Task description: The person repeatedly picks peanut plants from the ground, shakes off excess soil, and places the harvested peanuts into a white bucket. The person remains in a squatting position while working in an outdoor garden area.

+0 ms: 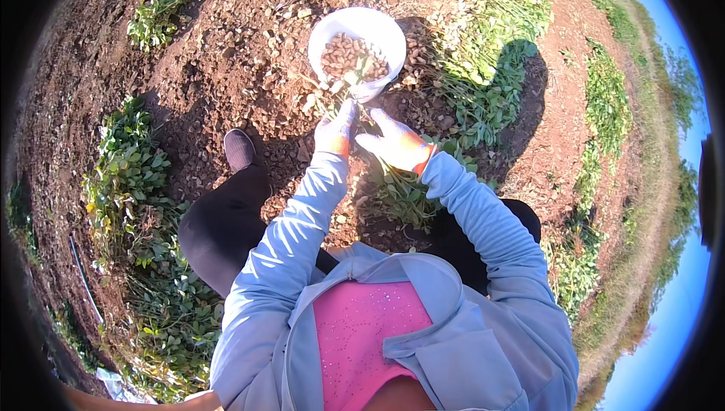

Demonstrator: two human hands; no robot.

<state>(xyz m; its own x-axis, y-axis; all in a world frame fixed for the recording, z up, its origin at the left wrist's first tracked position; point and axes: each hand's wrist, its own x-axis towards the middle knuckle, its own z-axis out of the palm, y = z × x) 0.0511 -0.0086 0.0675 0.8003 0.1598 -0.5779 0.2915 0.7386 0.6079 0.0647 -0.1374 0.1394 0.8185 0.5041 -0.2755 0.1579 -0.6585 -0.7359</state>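
Observation:
My left hand, in a white glove with an orange cuff, grips the stems of a pulled peanut plant just in front of a white bucket. Close beside it, my right hand, gloved alike, holds the same stems a little lower. The plant's leafy tops hang below my right hand, between my legs. Its upper end reaches over the near rim of the bucket, where a few pale pods show. Unshelled peanuts cover the bottom of the bucket. My fingers partly hide the stems.
A heap of pulled peanut plants lies right of the bucket, with loose pods beside it. More leafy plants lie along the left. Cloddy brown soil surrounds the bucket. My shoe rests left of it. A thin hose-like strip lies far left.

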